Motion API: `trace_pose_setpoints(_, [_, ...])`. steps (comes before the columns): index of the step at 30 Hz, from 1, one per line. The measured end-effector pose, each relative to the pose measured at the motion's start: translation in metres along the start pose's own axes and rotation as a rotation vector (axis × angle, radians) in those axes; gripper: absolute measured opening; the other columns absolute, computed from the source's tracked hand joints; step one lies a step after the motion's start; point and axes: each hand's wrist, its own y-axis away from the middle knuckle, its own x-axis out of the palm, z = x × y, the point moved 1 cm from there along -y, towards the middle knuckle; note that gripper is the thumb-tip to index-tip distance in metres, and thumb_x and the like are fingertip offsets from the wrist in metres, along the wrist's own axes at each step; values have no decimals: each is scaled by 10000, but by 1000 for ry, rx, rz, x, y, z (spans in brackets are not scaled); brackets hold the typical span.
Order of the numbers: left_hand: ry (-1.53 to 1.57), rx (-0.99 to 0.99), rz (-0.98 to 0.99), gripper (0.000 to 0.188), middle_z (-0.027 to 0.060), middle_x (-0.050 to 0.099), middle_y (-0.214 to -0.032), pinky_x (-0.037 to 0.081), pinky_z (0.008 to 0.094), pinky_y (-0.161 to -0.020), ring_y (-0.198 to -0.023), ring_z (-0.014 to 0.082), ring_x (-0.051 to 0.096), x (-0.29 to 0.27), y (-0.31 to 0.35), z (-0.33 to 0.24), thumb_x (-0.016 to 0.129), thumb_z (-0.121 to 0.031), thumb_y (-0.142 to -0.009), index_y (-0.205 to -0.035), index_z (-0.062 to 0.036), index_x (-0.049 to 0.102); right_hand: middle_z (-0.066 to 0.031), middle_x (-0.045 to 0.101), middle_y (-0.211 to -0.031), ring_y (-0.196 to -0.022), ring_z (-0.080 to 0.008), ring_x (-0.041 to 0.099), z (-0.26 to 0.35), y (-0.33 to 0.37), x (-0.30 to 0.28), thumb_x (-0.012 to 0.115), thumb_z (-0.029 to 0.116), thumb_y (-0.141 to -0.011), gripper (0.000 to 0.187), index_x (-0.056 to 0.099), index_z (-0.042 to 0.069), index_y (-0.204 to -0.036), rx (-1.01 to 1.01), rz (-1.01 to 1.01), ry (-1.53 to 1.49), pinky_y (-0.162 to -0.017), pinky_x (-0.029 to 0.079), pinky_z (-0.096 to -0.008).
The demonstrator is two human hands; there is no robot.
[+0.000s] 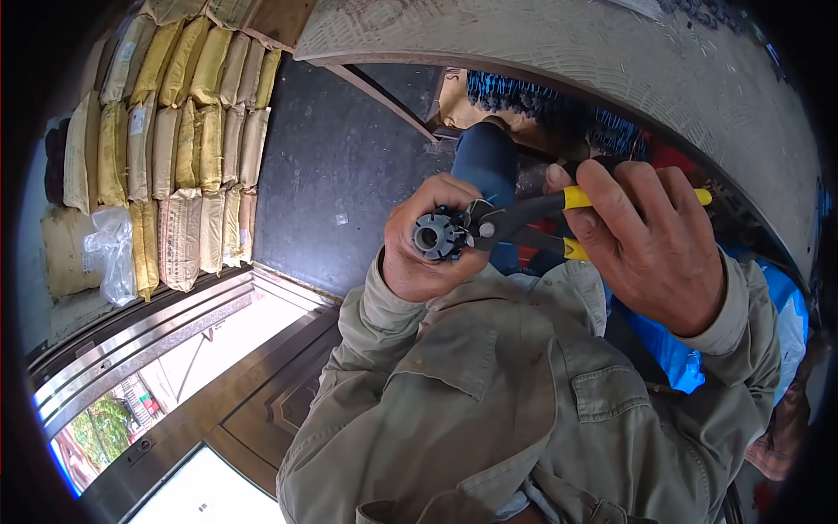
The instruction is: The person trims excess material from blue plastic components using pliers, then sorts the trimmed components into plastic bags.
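Observation:
My left hand (pixel 404 269) is wrapped round a dark grey round plastic piece (pixel 444 229), whose slotted ring end with a hollow centre faces up. In my right hand (pixel 650 244) is a pair of cutting pliers (pixel 534 210) with black and yellow handles. Its jaws lie against the right edge of the plastic piece, near my left fingers. Whether the blades have closed on anything there I cannot tell. The handles stand apart, and my right fingers curl over the upper one. Both hands are in front of my chest, above my lap.
A worktop (pixel 541 39) with small scraps on it curves across the far side. Beneath it is a heap of black and blue plastic parts (pixel 511 94). Stacked sacks (pixel 209 144) line the left, with a clear plastic bag (pixel 113 253) against them. Blue plastic sheeting (pixel 668 356) lies at my right.

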Motion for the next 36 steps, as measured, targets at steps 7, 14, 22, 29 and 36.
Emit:
trace_pose_setpoints(7, [-10,-28,-82,287,107,566,-830,479,335,-749,-826,201,582,2,3,8,705,-7,-654,-858,-32,505,-141,511,-1042,-761,-231,496,8,3,-3,614,70,-740,226,602,-9,-951,15,77,-95,-568,388,-352])
trace_pose_setpoints(14, [107,19,-64,274,89,570,-827,448,276,-712,-775,157,562,0,-3,11,707,-12,-660,-858,-27,519,-151,526,-1072,-838,-262,543,56,24,84,634,25,-703,205,600,-3,-903,286,-235,-414,-679,451,-357])
trace_pose_setpoints(22, [56,22,-43,248,74,573,-809,422,245,-668,-724,127,543,2,-1,5,678,22,-650,-841,-19,525,-2,480,-1194,-1142,-198,466,10,-2,89,674,118,-744,203,564,128,-914,151,-660,147,-993,291,-441])
trace_pose_setpoints(29, [-18,-57,-71,221,88,550,-747,456,288,-684,-735,166,566,-1,-1,-5,646,58,-661,-809,-27,506,60,445,-1203,-1161,-149,450,1,-14,80,639,109,-739,227,534,155,-936,100,-682,326,-1061,168,-471])
trace_pose_setpoints(36, [-19,-49,-86,247,87,551,-788,463,292,-685,-738,159,563,0,-4,0,628,88,-650,-831,-26,506,71,438,-1185,-1137,-115,460,4,-12,92,616,125,-696,289,499,150,-959,191,-697,381,-1067,154,-467])
